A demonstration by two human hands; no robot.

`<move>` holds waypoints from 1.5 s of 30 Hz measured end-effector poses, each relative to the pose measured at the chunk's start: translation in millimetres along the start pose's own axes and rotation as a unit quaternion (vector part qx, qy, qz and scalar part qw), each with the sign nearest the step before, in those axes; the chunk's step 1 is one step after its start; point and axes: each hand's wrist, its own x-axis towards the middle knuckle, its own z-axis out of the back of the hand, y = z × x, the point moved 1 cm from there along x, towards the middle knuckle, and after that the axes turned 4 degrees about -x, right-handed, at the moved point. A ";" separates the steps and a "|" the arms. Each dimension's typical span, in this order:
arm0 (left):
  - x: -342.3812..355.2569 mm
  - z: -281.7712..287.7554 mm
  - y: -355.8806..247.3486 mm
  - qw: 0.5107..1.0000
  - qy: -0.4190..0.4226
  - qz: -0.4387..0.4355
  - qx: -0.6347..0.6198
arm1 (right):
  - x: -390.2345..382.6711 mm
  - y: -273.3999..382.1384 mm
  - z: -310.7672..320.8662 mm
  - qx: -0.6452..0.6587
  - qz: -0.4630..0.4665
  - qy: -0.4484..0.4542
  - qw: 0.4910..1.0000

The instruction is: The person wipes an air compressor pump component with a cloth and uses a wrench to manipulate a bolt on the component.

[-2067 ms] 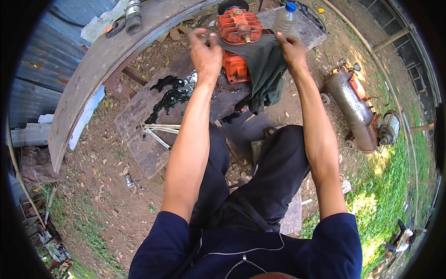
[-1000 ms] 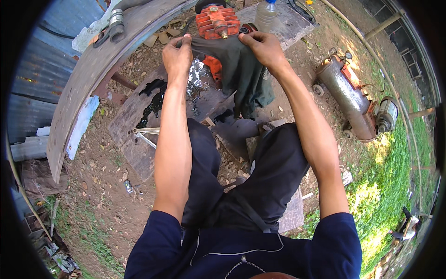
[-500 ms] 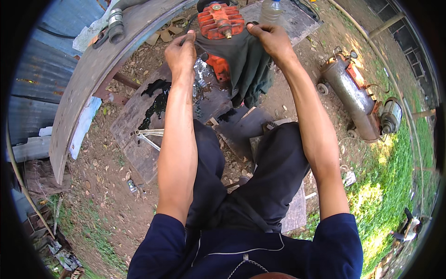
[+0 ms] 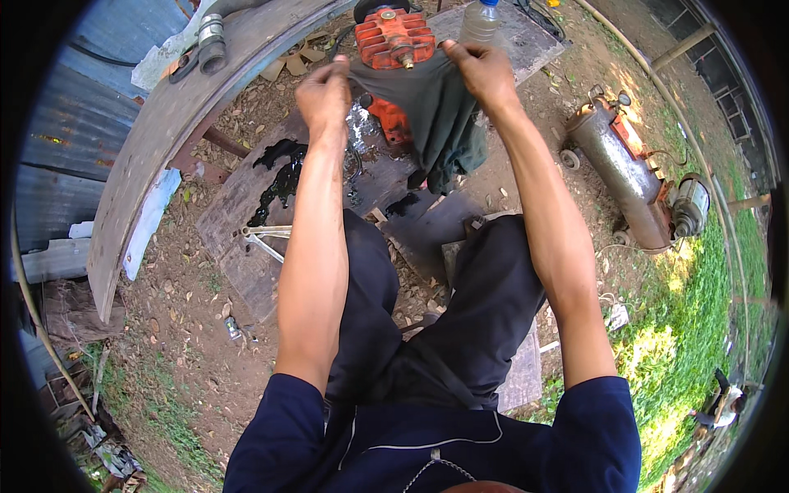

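Observation:
A dark green cloth [image 4: 448, 123] is stretched between my two hands in front of a red finned compressor pump head [image 4: 394, 39]. My left hand [image 4: 324, 97] pinches its left end beside the pump, and my right hand [image 4: 485, 74] grips the right end. Most of the cloth hangs in folds below my right hand. Under the taut edge a lower red part [image 4: 388, 121] shows on an oil-stained board [image 4: 238, 193]. Whether the cloth touches the pump's back side is hidden.
A clear bottle with a blue cap [image 4: 482, 23] stands behind my right hand. White combination-like wrenches [image 4: 267, 238] lie on the board, next to black oil [image 4: 275, 185]. An air tank [image 4: 620, 164] with a motor rests on the ground at right. A curved wooden bench [image 4: 156, 123] runs along the left.
My hands and the cloth have barely shifted; the cloth stays stretched between them. The whole view has moved slightly, with the pump a little to the right.

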 end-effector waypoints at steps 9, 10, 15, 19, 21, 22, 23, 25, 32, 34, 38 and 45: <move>3.9 1.7 2.1 0.988 -0.092 -0.121 0.027 | -12.5 6.0 -7.0 0.000 -0.024 -0.022 0.999; 6.4 4.3 3.3 0.989 -0.088 -0.112 0.050 | -12.9 4.9 -4.9 -0.007 -0.028 -0.005 1.000; -7.2 8.5 -4.5 0.955 0.010 -0.193 0.225 | 3.8 -18.8 53.1 -0.147 -0.075 -0.082 0.983; -11.2 -7.3 -40.4 0.913 0.101 -0.279 0.280 | 13.3 -130.5 170.1 0.009 -0.167 -0.224 0.960; -0.1 -10.4 -61.6 0.804 0.183 -0.425 0.373 | 1.0 -133.9 193.2 -0.023 -0.170 -0.187 0.967; 7.1 -11.0 -71.4 0.751 0.232 -0.464 0.409 | -5.2 -123.0 195.6 -0.074 -0.157 -0.170 0.970; 14.7 -13.3 -79.2 0.692 0.280 -0.498 0.442 | -12.0 -113.5 195.3 -0.126 -0.144 -0.153 0.970; 25.3 -29.2 -88.0 0.580 0.378 -0.533 0.486 | -28.5 -113.2 205.3 -0.177 -0.106 -0.113 0.972; 73.0 -82.6 -98.0 0.270 0.542 -0.580 0.545 | -63.6 -146.4 245.6 -0.262 -0.135 -0.112 0.949; 77.1 -89.6 -97.6 0.247 0.566 -0.576 0.535 | -70.8 -157.2 255.0 -0.263 -0.142 -0.119 0.947; 78.9 -100.2 -96.8 0.212 0.566 -0.586 0.540 | -86.0 -170.8 273.2 -0.215 -0.143 -0.112 0.960; 75.8 -90.1 -93.4 0.232 0.522 -0.595 0.566 | -93.2 -173.8 275.2 -0.205 -0.151 -0.110 0.961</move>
